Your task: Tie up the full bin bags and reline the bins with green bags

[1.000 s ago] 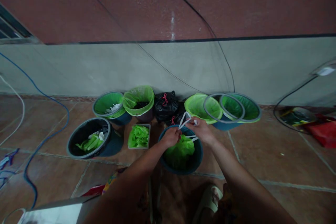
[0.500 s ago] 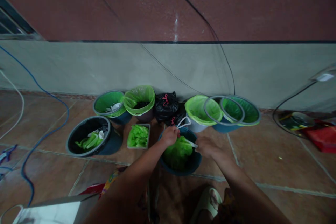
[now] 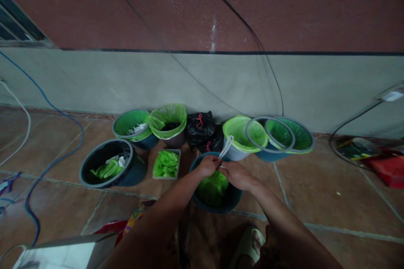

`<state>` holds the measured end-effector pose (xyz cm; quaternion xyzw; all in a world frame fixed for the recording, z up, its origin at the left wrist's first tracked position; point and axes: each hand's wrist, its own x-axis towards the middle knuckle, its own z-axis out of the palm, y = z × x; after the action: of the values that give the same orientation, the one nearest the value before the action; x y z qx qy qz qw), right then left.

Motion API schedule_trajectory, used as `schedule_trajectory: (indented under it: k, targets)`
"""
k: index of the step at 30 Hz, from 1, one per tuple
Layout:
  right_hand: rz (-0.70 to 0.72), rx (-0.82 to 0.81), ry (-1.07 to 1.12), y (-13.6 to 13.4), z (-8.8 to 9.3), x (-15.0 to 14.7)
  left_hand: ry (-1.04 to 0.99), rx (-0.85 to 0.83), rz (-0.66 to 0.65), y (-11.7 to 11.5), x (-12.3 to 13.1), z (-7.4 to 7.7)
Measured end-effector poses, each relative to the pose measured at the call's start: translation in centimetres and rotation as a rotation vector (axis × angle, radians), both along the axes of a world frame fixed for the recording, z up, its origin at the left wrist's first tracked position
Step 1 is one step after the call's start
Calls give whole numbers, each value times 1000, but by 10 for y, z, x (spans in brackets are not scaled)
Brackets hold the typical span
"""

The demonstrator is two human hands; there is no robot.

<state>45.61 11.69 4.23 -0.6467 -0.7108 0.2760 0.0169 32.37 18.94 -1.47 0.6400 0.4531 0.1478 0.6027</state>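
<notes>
Over a dark blue bin (image 3: pixel 233 204), my left hand (image 3: pixel 208 165) and my right hand (image 3: pixel 239 174) meet, fingers pinched together on a white drawstring (image 3: pixel 226 147). A loop of it sticks up past my fingertips. Below them a bright green plastic bag (image 3: pixel 214 187) bunches inside the bin, its top gathered under my hands. My fingers partly hide where the drawstring joins the bag. Left of this bin stands a clear tray of folded green bags (image 3: pixel 166 164).
Lined bins (image 3: pixel 168 122) stand along the wall, with black tied bags (image 3: pixel 200 129) between them. Loose grey rings (image 3: pixel 270 150) rest on the right-hand bins. An unlined-looking dark bin (image 3: pixel 132 174) holds green and white scraps. A blue hose (image 3: pixel 57 159) crosses the floor at left.
My right hand has moved left and up to meet my left hand. The drawstring loop now stands more upright and narrower, and the bag's top is drawn closer together.
</notes>
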Motion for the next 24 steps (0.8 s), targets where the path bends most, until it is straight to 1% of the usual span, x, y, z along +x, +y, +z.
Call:
schedule_trajectory:
  k: [2,7,10,12,14,18,20,24]
  targets:
    - [-50,14,-37,3,-3,3,1,15,-30,-1,0,1]
    - [-167,-47,-143,5,-5,11,-6,25,-54,-2,-1,6]
    - [-168,-67,-155,4,-3,7,-12,44,-75,-2,1,4]
    - [-137,-62,-148,2,-1,4,-17,57,-87,-2,2,1]
    - [-96,-34,-115,1,1,2,-34,64,-119,-3,2,-2]
    - [-56,6,-37,1,4,4,-73,80,-269,-3,0,-7]
    - [-56,14,21,1,4,6,-91,34,-312,-2,-2,-7]
    - [-84,16,157,1,6,8,-103,-107,-317,-1,-7,-9]
